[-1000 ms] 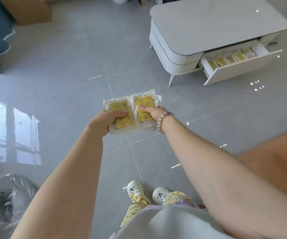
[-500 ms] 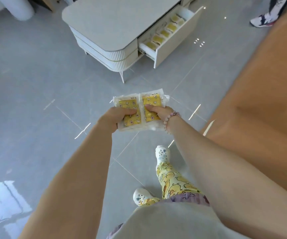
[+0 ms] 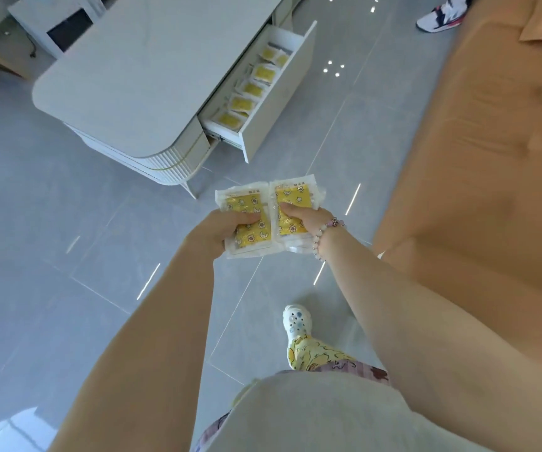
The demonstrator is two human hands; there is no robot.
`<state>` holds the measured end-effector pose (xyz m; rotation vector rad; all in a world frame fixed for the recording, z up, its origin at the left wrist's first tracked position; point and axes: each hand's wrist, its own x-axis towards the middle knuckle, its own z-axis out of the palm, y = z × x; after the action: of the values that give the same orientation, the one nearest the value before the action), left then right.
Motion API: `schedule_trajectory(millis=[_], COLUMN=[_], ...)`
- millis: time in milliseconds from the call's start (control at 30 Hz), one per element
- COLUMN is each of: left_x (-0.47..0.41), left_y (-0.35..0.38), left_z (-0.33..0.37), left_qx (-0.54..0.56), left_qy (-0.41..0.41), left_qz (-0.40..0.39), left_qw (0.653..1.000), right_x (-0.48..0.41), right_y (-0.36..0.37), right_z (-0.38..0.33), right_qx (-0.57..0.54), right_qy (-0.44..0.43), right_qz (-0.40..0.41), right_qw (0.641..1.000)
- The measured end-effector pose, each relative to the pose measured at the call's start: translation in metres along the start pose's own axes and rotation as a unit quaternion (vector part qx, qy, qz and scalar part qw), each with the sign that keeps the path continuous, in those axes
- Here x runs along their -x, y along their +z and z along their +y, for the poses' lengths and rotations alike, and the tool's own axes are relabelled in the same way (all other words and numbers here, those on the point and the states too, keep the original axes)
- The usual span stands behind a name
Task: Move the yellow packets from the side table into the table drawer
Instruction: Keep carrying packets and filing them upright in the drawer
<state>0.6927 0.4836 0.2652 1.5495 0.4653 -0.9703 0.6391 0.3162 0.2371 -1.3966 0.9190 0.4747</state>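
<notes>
Two stacks of yellow, star-patterned packets in clear plastic wrap hang side by side above the grey tiled floor (image 3: 67, 223) — the left stack (image 3: 247, 203) and the right stack (image 3: 292, 194), touching along their inner edges. The left grip (image 3: 220, 230) is curled round its stack, thumb pressed across the top packet and fingers hidden beneath. The right grip (image 3: 305, 220), with a pale bead bracelet (image 3: 323, 233) at the wrist, clamps the other stack the same way. Each stack juts forward past its grip, so the far halves of the packets are unsupported while the near ends sit under the thumbs.

The step in hand looks like the carry to the open white drawer (image 3: 276, 102). It is well apart from the stacks, ahead and slightly left, pulled out of the low white desk with ribbed sides (image 3: 152, 66). A row of overlapping yellow packets (image 3: 251, 89) already lies in it.

To do this well, both stacks should be held level and squeezed firmly, since the slick wrappers would probably slide off one another. The approach lies down the strip of floor between the drawer front and the orange-brown sofa (image 3: 475, 158). Lowering one stack at a time would be safest — the far end of the drawer looks the barer, though that is hard to judge from here.
</notes>
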Motion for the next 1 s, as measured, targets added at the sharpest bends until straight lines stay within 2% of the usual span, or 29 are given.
schedule_trajectory(millis=[267,567,1000], left_x=[-0.048,-0.125,-0.223], left_y=[0.018,0.027,0.034], left_z=[0.067,0.141,0.311], left_qx=[-0.039,-0.080,-0.146], left_qy=[0.002,-0.004,0.016], left_qz=[-0.014,-0.053,-0.108], left_qw=[0.999,0.995,0.983], right_x=[-0.044,-0.106,-0.195], right_y=[-0.020,-0.033,-0.043], right_z=[-0.046,-0.107,-0.264], right_qx=[-0.034,-0.044,-0.093], right_qy=[0.007,0.022,-0.011], right_qz=[0.002,0.056,0.108], right_qw=[0.999,0.997,0.990])
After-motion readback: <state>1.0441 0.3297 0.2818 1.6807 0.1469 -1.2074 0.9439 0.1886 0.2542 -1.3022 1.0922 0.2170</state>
